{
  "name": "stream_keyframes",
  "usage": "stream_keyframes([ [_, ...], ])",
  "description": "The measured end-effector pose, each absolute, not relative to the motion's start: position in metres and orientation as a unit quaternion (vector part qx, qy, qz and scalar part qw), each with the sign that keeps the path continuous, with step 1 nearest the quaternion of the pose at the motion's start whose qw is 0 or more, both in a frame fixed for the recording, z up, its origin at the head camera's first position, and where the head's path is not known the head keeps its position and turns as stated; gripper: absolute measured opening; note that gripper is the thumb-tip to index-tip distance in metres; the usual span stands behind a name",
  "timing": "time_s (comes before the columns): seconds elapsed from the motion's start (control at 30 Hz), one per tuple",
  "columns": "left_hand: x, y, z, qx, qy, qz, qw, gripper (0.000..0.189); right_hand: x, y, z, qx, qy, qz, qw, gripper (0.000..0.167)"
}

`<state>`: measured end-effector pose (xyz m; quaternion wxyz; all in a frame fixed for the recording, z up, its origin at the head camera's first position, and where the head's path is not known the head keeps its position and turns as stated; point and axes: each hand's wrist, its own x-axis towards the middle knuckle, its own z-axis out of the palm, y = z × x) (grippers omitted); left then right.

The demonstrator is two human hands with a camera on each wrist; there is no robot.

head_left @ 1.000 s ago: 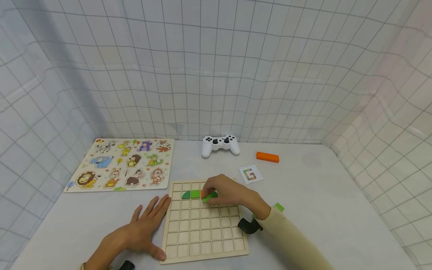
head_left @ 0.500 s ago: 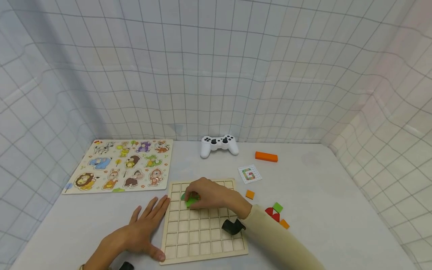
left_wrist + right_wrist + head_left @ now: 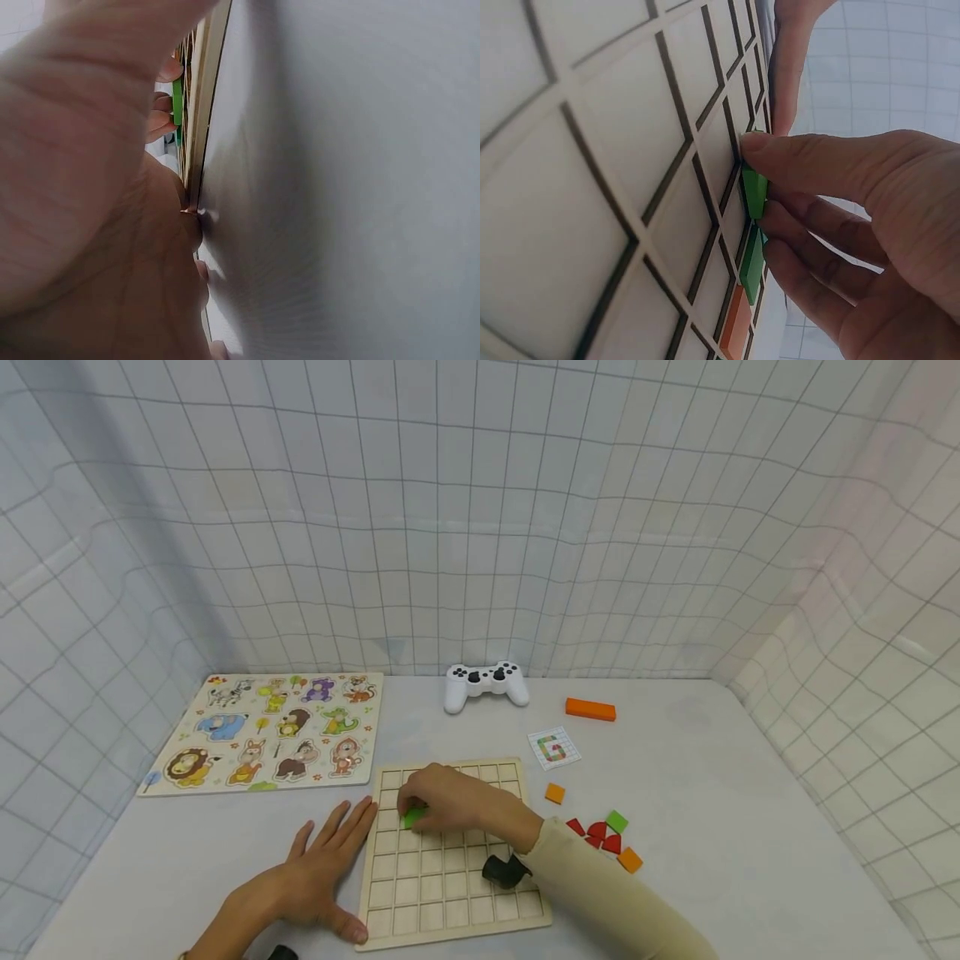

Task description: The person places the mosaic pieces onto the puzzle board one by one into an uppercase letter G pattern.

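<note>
My right hand (image 3: pixel 450 800) pinches a light green square tile (image 3: pixel 754 191) between thumb and fingers. It holds the tile tilted at the cells near the left side of a wooden grid board (image 3: pixel 420 937). In the right wrist view a dark green piece (image 3: pixel 751 266) and an orange tile (image 3: pixel 736 322) sit in cells just beyond it. From the head, this hand covers those pieces. My left hand (image 3: pixel 318 868) lies spread on the table, its fingertips and thumb against the board's left edge.
Right of the board lie red pieces (image 3: pixel 612 843), a green tile (image 3: pixel 617 821) and orange tiles (image 3: pixel 555 792). Behind them are a pattern card (image 3: pixel 554 747) and an orange block (image 3: pixel 590 709). A white game controller (image 3: pixel 486 683) and an animal puzzle (image 3: pixel 262 735) stand farther back.
My right hand has moved left across the board with the light green tile. The loose pieces right of the board have come out from behind my right arm. My left hand stays put.
</note>
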<state>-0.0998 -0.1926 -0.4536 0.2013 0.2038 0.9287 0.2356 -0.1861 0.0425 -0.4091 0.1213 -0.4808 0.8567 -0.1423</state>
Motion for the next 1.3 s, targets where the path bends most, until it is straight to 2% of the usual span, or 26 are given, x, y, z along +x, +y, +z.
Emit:
stream_keyframes([
  [0.4,-0.099,-0.191,-0.449,0.197,0.926,0.244,0.211,0.154,-0.185,0.04,-0.408,-0.482,0.856,-0.138,0.124,0.011],
  [0.83,-0.1,-0.192,-0.455,0.208,0.931,0.231,0.193,0.152,-0.184,0.035,-0.406,-0.467,0.87,-0.108,0.115,0.01],
  [1.03,-0.101,-0.191,-0.45,0.202,0.926,0.238,0.213,0.153,-0.185,0.035,-0.406,-0.466,0.869,-0.113,0.123,0.007],
  [1.3,-0.099,-0.192,-0.449,0.215,0.922,0.248,0.205,0.151,-0.18,0.047,-0.404,-0.482,0.86,-0.127,0.107,0.01],
])
